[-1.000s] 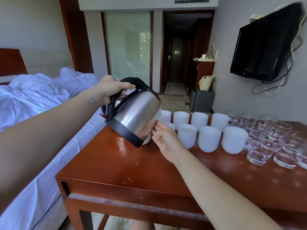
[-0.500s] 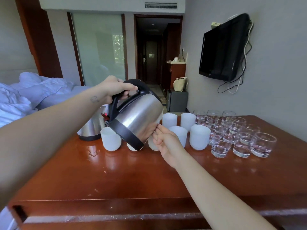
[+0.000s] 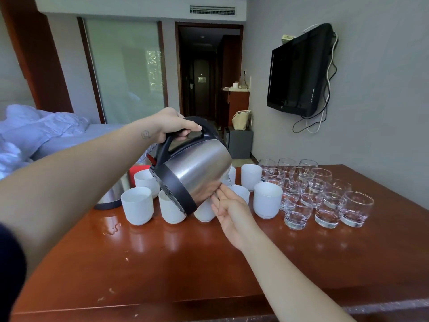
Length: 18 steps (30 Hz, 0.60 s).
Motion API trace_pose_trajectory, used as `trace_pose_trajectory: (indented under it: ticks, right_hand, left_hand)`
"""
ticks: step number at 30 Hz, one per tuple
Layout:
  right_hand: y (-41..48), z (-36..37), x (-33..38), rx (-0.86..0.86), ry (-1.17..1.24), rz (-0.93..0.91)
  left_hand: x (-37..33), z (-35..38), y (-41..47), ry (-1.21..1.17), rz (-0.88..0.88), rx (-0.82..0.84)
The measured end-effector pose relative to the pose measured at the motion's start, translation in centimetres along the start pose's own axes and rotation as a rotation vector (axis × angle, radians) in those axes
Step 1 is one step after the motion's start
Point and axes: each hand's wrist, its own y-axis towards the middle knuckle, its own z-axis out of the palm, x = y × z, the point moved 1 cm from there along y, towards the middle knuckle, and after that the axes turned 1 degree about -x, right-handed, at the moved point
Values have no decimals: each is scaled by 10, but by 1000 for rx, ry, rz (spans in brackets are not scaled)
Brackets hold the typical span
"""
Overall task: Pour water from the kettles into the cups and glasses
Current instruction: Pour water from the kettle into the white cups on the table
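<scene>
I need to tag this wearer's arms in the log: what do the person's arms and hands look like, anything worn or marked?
Both forearms are bare, with no watch, rings or gloves visible. The left hand has a small smiley-face tattoo at the wrist, and a dark sleeve edge shows at the frame's lower left. The right hand carries no visible markings.

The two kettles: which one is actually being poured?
The tilted steel kettle, held by the left hand; the other kettle stands upright behind the cups.

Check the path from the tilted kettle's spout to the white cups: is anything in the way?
Nothing visible blocks it. The kettle, held by the left hand, tips over the white cups; the right hand touches its lower side, below the spout.
</scene>
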Motion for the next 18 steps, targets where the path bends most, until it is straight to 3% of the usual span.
trace_pose_trajectory:
  ticks: [18]
  right_hand:
    - [8, 4, -14, 1, 65, 13]
  left_hand:
    - [-12, -1, 9, 56, -12, 67]
